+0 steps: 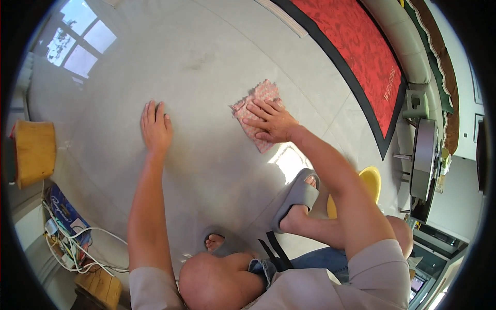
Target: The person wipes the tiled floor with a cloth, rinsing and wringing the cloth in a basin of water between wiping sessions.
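Note:
A pink patterned cloth [266, 92] lies spread on the grey tiled floor [206, 103], a little right of the middle. My right hand [271, 121] rests on top of it with the fingers spread, pressing it flat against the tiles. Part of the cloth is hidden under that palm. To the left, my left hand [156, 126] is set down directly on the bare floor, its fingers stretched forward and holding nothing. Dark smudges [196, 61] mark the tiles ahead of both hands.
A red mat [356, 57] with a black border lies at the far right. A yellow basin [371, 181] stands behind my right forearm. Left are a wooden stool [35, 155], a blue box [67, 209] and white cables [103, 230]. My grey slipper [297, 196] is near the cloth.

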A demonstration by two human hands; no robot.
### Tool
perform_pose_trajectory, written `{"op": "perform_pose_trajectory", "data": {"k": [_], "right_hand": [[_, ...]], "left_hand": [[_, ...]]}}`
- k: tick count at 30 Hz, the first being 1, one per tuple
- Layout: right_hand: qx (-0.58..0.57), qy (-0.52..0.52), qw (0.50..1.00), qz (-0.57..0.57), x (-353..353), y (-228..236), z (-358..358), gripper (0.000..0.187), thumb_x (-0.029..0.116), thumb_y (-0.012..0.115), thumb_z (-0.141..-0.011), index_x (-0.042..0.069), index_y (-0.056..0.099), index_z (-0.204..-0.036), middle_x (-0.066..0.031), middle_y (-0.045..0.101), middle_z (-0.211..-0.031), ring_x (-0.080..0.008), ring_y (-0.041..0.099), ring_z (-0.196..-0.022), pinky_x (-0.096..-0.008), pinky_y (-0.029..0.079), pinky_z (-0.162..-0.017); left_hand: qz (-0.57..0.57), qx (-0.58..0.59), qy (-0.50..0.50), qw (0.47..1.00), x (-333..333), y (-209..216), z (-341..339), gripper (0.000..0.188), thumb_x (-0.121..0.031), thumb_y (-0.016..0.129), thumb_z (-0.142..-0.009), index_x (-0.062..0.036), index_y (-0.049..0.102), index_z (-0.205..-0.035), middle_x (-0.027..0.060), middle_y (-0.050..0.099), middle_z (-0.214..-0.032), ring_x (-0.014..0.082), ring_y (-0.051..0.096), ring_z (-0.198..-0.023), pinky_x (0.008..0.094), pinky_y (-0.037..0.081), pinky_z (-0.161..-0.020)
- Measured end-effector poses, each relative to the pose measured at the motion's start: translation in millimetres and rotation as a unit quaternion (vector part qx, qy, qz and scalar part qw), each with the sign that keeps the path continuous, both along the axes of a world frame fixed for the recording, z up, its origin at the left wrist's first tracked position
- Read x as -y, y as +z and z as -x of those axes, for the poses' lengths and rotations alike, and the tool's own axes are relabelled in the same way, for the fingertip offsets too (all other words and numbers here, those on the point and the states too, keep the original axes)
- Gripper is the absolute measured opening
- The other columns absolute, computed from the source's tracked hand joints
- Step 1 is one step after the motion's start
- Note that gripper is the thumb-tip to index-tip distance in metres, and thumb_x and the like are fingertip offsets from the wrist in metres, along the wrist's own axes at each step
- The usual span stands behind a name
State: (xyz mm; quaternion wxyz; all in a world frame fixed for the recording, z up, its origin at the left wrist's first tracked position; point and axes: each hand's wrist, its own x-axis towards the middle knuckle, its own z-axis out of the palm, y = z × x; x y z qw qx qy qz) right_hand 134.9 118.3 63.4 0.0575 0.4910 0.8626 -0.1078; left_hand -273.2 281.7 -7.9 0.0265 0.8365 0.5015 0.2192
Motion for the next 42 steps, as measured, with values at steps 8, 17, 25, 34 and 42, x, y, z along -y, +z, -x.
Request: {"op": "perform_pose_trajectory", "data": {"k": [8, 17, 25, 34, 42], "right_hand": [[0.057, -0.402, 0.913, 0.023, 32.3, -23.9, 118.0, 0.075, 0.058, 0.039, -0.109, 0.024, 0.021, -0.173, -0.0188, 0.007, -0.181, -0.0414, 0.003, -0.166, -0.0628, 0.002, -0.131], [-0.016, -0.625, 0.780, -0.009, -136.4, -22.6, 151.4, 0.078, 0.056, 0.028, -0.112, 0.012, 0.011, -0.174, -0.0235, 0.005, -0.180, -0.0447, -0.002, -0.166, -0.0634, -0.003, -0.130], [0.005, -0.481, 0.873, -0.083, -222.7, -44.3, 62.9, 0.066, 0.046, 0.037, -0.111, 0.021, 0.026, -0.172, -0.0079, 0.020, -0.180, -0.0319, 0.012, -0.166, -0.0538, 0.009, -0.133], [-0.067, -0.133, 0.985, -0.090, -253.8, -48.7, 53.5, 0.056, 0.022, 0.055, -0.105, 0.029, 0.051, -0.160, 0.0000, 0.041, -0.171, -0.0265, 0.027, -0.162, -0.0510, 0.021, -0.131], [-0.488, -0.323, 0.805, 0.095, -223.8, -8.0, 90.6, 0.039, 0.003, 0.052, -0.110, 0.012, 0.065, -0.146, -0.0069, 0.066, -0.148, -0.0223, 0.062, -0.135, -0.0326, 0.049, -0.111]], "left_hand": [[-0.037, -0.017, 0.032, 0.999, 3.2, 4.0, 1.3, 0.040, -0.021, 0.060, -0.104, -0.0103, 0.065, -0.142, 0.0148, 0.054, -0.156, 0.0345, 0.045, -0.150, 0.0507, 0.037, -0.123], [0.001, 0.006, 0.109, 0.994, -36.7, 13.7, -48.7, 0.046, -0.023, 0.060, -0.103, -0.0099, 0.059, -0.146, 0.0148, 0.053, -0.156, 0.0346, 0.043, -0.150, 0.0508, 0.034, -0.124], [0.024, -0.051, 0.160, 0.985, -39.7, 13.0, -63.1, 0.050, -0.031, 0.059, -0.102, -0.0113, 0.057, -0.149, 0.0135, 0.052, -0.157, 0.0327, 0.041, -0.153, 0.0497, 0.030, -0.125], [0.040, -0.047, 0.168, 0.984, -39.3, 12.7, -61.3, 0.050, -0.030, 0.055, -0.104, -0.0130, 0.056, -0.152, 0.0120, 0.049, -0.161, 0.0319, 0.038, -0.155, 0.0502, 0.028, -0.126], [0.041, -0.041, 0.169, 0.984, -36.5, 18.9, -53.2, 0.051, -0.029, 0.056, -0.103, -0.0111, 0.057, -0.151, 0.0122, 0.049, -0.161, 0.0308, 0.038, -0.155, 0.0485, 0.027, -0.127]]}}
